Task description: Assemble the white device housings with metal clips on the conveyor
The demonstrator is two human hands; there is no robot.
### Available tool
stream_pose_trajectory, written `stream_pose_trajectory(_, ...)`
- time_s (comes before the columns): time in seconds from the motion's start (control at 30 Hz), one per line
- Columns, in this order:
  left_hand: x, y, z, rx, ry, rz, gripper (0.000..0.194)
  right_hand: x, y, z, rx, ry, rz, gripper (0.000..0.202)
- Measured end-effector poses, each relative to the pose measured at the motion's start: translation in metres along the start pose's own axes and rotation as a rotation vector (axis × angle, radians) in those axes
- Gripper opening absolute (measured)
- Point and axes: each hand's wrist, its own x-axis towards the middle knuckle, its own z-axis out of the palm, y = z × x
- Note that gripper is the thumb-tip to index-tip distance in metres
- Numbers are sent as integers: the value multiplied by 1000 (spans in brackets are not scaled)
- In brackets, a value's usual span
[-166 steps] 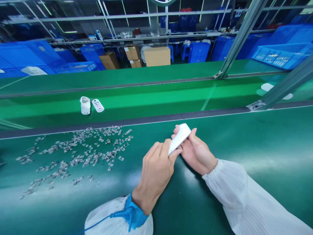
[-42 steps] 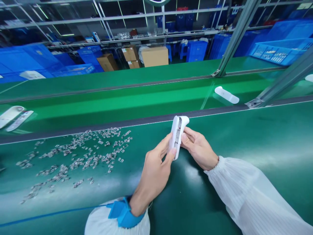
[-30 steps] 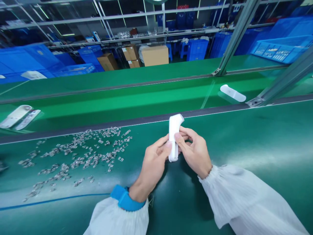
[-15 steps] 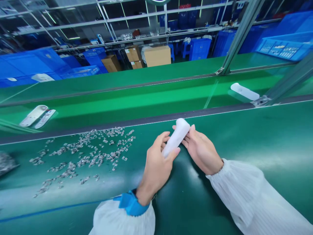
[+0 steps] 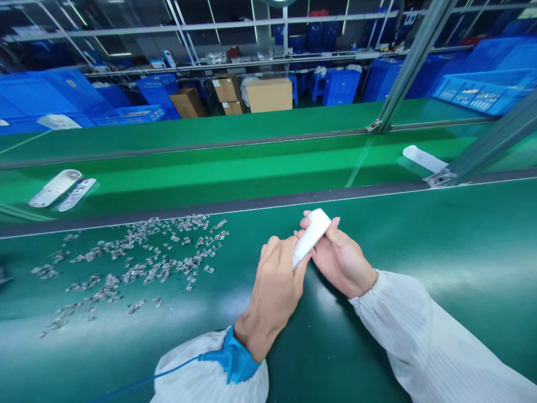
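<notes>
A long white plastic casing [image 5: 312, 235] is held tilted above the green work surface, between both hands. My left hand [image 5: 279, 274] is closed round its lower end, and a blue wrist strap [image 5: 241, 358] with a cord circles that wrist. At the upper end, my right hand [image 5: 342, 257] grips the casing between thumb and fingers, the fingers passing behind it. The casing's underside is hidden. Many small metal clips [image 5: 155, 257] lie scattered on the surface to the left of my hands.
Beyond a dark ledge runs a bright green conveyor belt [image 5: 235, 179]. Two white shell parts [image 5: 56, 189] lie on it at left, another white shell [image 5: 424, 159] at right beside a metal post [image 5: 413, 67]. Blue crates [image 5: 486, 89] and a cardboard box [image 5: 269, 95] stand farther back.
The white casing has turned, now showing a flatter face with sharper edges. My left hand has rolled over it, its back now upward. The view has shifted slightly.
</notes>
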Motion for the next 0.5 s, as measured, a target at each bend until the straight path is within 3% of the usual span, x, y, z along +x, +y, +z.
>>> stream_pose_trajectory(0.17, 0, -2, -4, -137, -5, -104, 18, 0, 1, -1, -24, 14, 21, 44)
stream_pose_trajectory(0.23, 3, 0, -11, -358, -92, -322, 29, -1, 2, 0, -20, 0, 67, 46)
stream_pose_trajectory(0.3, 9, 1, -21, -664, -270, -635, 49, -3, 4, 1, -9, -46, 101, 44)
stream_pose_trajectory(0.37, 15, 2, -29, -946, -434, -839, 57, -6, 7, 2, -3, -78, 104, 38)
stream_pose_trajectory(0.43, 17, 4, -32, -1081, -497, -849, 54, -8, 9, 2, -20, -85, 97, 33)
stream_pose_trajectory(0.5, 17, 5, -30, -1054, -476, -797, 52, -8, 12, 1, -44, -80, 81, 34)
